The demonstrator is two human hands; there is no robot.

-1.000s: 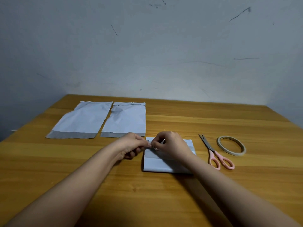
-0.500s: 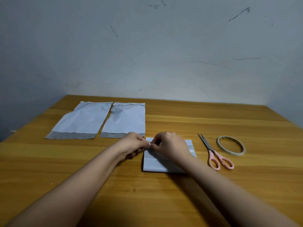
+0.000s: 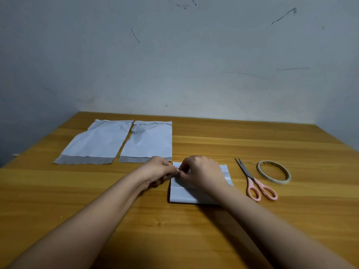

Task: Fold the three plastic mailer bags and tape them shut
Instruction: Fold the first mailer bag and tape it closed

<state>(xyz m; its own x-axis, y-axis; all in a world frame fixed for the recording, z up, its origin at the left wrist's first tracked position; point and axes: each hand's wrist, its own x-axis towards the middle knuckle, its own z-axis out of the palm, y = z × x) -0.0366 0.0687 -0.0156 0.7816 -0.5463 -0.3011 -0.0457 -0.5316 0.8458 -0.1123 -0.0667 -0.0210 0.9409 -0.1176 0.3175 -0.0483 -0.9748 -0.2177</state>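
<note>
Your folded mailer bag (image 3: 183,193) lies flat on the wooden table (image 3: 194,230) right in front of you, long axis running left to right, and both hands meet at its far-left corner. Left hand (image 3: 158,169) comes in from the left with fingers curled, thumb and fingertips pinching something small at that corner (tape piece or flap edge, too small to tell). Right hand (image 3: 202,171) lies over the bag's upper part, fingers curled in and pinching at the same spot, touching the left fingertips. So the working point sits at the bag's far-left edge, between the two hands, and the rest of the bag runs rightward under your right wrist; the right hand looks better placed to smooth along that axis.

Two unfolded mailer bags (image 3: 120,142) lie flat side by side at far left, just beyond your left hand, grey strips toward you. Pink scissors (image 3: 254,181) lie just right of the folded bag, tape roll (image 3: 274,171) right beside them. Behind the table is a plain scuffed wall (image 3: 194,65); likely one bag in hand, two not yet started
</note>
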